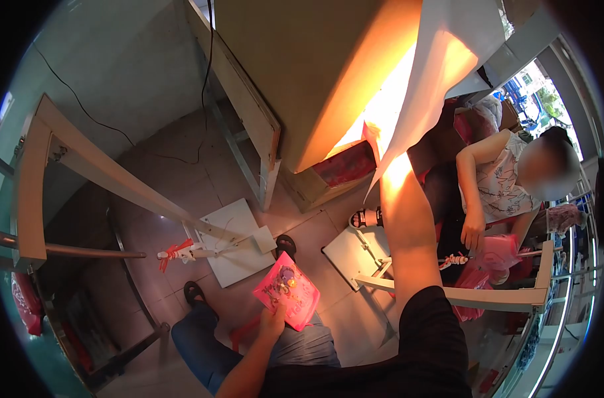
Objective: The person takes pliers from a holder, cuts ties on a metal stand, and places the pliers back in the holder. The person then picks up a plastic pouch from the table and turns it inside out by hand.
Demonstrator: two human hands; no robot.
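My left hand (273,324) is closed on the lower left edge of a pink printed plastic bag (295,302), held above my lap. The bag is flat, with a dark cartoon print and lettering. My right arm stretches forward to a brightly lit gap between a large tan panel (315,73) and a hanging white sheet (441,79). There my right hand (374,136) shows only in part, washed out by glare beside the sheet's edge. What its fingers do is hidden. A box with dark red contents (345,166) lies just below it.
A seated co-worker (498,176) at the right has a hand near pink bags (494,255). White metal frames stand left (116,179) and right (488,296). A white board (235,242) and a white stool-like piece (355,255) stand low near the floor. A cable hangs at the back.
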